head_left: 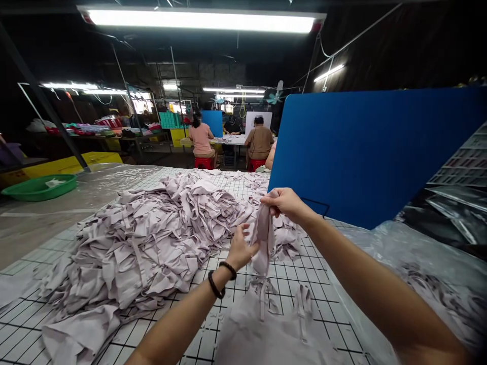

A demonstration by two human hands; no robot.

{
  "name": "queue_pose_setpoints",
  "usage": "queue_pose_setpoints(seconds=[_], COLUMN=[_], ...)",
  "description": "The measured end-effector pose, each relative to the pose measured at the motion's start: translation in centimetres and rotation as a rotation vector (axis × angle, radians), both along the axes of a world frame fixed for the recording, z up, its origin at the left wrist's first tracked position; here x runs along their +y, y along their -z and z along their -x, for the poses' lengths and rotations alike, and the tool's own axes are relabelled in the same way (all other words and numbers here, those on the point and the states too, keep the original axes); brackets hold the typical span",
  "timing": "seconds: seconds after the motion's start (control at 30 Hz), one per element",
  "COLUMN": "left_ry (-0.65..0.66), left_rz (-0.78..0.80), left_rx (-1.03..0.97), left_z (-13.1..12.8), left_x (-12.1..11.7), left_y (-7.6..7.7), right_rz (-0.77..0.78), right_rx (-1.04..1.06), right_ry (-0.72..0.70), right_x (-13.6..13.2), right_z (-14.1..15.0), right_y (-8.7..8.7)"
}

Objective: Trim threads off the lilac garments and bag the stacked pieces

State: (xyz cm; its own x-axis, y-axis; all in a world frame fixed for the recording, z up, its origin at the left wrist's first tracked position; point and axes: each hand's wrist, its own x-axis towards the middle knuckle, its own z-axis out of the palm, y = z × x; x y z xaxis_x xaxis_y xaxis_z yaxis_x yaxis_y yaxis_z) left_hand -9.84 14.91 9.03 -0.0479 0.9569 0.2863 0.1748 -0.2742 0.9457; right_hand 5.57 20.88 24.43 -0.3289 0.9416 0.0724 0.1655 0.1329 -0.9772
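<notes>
My right hand (284, 205) pinches the top of a pale mauve cloth piece (263, 238), which hangs down over the grid-patterned table. Beside its left edge is my left hand (242, 249), fingers apart; whether it touches the cloth I cannot tell. Two dark bracelets (221, 280) circle the left wrist. Below the hanging piece, more of the same fabric lies flat with narrow straps (303, 309) on it. A large heap of matching cloth pieces (152, 233) fills the table to the left of my hands.
A tall blue board (365, 157) stands at the right, near a wire support (319, 205). Clear plastic (411, 258) with fabric inside lies at the right. A green basin (40, 187) sits far left. People (201, 137) sit at another table behind.
</notes>
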Motion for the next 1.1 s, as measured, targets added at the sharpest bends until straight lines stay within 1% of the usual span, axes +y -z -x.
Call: queue_pose_setpoints(seconds=[0.07,0.1,0.13,0.23,0.3,0.37,0.47,0.53,0.63,0.7,0.77,0.83,0.87,0.9,1.0,1.07,1.1], left_ry=[-0.177,-0.221,-0.228,-0.141,-0.116,-0.112,-0.083,-0.075,-0.078,-0.062,-0.028,0.001,0.002,-0.001,-0.001,0.003,0.006], left_rz=[-0.068,-0.077,-0.067,0.038,0.104,0.156,0.205,0.217,0.198,0.183,0.175,0.16,0.149,0.137,0.11,0.1,0.096], left_rx=[0.016,0.018,0.02,0.012,-0.022,-0.11,-0.306,-0.391,-0.432,-0.446,-0.434,-0.377,-0.331,-0.28,-0.135,-0.084,-0.072], left_z=[-1.0,-1.4,-1.7,-2.0,-1.7,-1.1,0.4,1.8,3.8,4.7,5.3,5.6,5.6,5.7,5.6,5.3,5.0], left_x=[-1.3,-1.8,-2.2,-2.6,-2.3,-1.8,-0.9,-0.3,0.6,1.3,2.0,2.7,3.0,3.3,4.6,5.7,6.3], left_y=[1.6,2.0,2.3,2.6,2.9,3.2,3.3,2.9,1.7,0.7,-0.2,-0.9,-1.2,-1.5,-2.3,-3.1,-3.5], right_rz=[0.045,0.061,0.068,0.061,0.061,0.067,0.094,0.138,0.199,0.214,0.188,0.138,0.121,0.124,0.207,0.22,0.202], right_rx=[0.041,0.059,0.074,0.113,0.131,0.145,0.178,0.185,0.118,-0.012,-0.222,-0.407,-0.46,-0.49,-0.535,-0.56,-0.561], right_ry=[0.057,0.078,0.093,0.13,0.156,0.185,0.203,0.173,0.156,0.19,0.239,0.262,0.248,0.213,0.063,0.031,0.053], right_x=[-0.2,-0.2,-0.3,-0.6,-0.8,-0.9,-0.9,-0.8,-0.7,-0.8,-1.2,-1.7,-1.9,-2.2,-2.7,-2.7,-2.6], right_z=[0.0,0.0,0.0,0.1,0.0,-0.3,-1.6,-3.1,-5.9,-7.9,-9.8,-11.6,-12.4,-13.1,-14.7,-15.5,-15.9], right_y=[-0.1,-0.1,-0.2,-0.6,-1.1,-1.6,-2.0,-1.8,-0.5,0.8,2.1,3.3,3.9,4.3,5.1,5.2,5.1])
